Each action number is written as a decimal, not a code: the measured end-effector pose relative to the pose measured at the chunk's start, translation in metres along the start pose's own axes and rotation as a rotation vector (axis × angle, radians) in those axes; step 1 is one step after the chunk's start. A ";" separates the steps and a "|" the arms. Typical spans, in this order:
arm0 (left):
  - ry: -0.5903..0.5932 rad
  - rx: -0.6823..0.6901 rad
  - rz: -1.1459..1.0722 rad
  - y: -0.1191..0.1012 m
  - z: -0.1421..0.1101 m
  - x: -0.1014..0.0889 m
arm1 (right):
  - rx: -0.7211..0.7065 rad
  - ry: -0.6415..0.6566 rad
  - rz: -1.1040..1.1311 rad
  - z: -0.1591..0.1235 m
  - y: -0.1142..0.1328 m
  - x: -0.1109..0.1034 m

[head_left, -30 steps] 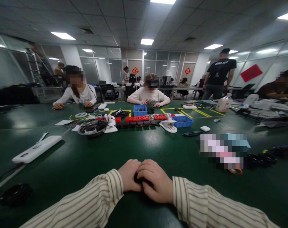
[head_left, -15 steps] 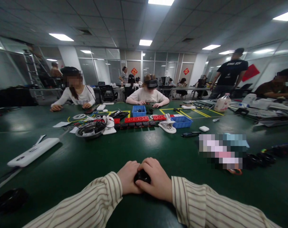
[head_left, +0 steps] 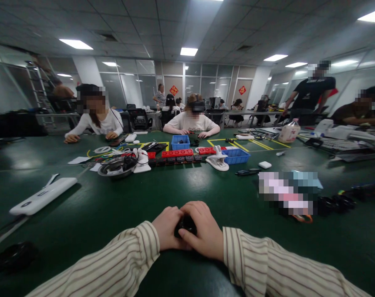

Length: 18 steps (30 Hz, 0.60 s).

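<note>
Low in the middle of the head view, a small shiny black round thing (head_left: pixel 187 225) sits between my two hands, just over the green table. Its exact kind is hard to make out, as fingers cover much of it. My right hand (head_left: pixel 204 225) is wrapped round its right side and top, with the thumb across the near face. My left hand (head_left: pixel 169 227) grips the left side, its fingers mostly behind the thing. A similar thick black ring (head_left: pixel 15 255) lies at the lower left.
A white power strip (head_left: pixel 45 196) lies to the left. Further off are a metal bowl of cables (head_left: pixel 117 167), red sockets (head_left: pixel 177 153), a white clip (head_left: pixel 217 160) and a blue bin (head_left: pixel 236 156). More black rings (head_left: pixel 344 202) lie right. A co-worker (head_left: pixel 192 121) sits opposite.
My hands have shifted slightly upward in view and the black thing has turned a little between them. The standing person at the back right has moved to the right.
</note>
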State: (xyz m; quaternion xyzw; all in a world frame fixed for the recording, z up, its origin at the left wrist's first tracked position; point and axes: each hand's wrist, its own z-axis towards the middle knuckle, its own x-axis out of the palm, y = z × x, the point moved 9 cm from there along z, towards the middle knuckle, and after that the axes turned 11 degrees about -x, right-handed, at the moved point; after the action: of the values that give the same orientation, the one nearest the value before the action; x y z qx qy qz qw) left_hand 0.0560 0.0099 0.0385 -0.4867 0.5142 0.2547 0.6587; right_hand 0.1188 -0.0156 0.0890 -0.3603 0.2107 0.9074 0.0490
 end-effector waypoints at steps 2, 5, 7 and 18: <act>-0.009 0.001 -0.006 0.000 0.000 -0.001 | 0.045 0.009 -0.009 -0.001 -0.007 0.003; -0.009 0.011 0.009 -0.001 0.001 0.000 | 0.096 0.074 -0.029 -0.003 -0.015 0.010; -0.005 0.013 0.022 -0.002 0.002 0.001 | 0.129 0.110 -0.044 -0.004 -0.019 0.013; 0.018 -0.004 0.031 0.004 0.005 0.005 | -0.012 0.144 0.008 0.001 -0.004 0.014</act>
State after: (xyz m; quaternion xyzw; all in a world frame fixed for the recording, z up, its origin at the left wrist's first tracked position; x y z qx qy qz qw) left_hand 0.0565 0.0154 0.0327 -0.4823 0.5271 0.2617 0.6489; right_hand 0.1092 -0.0121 0.0790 -0.4243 0.2098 0.8804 0.0282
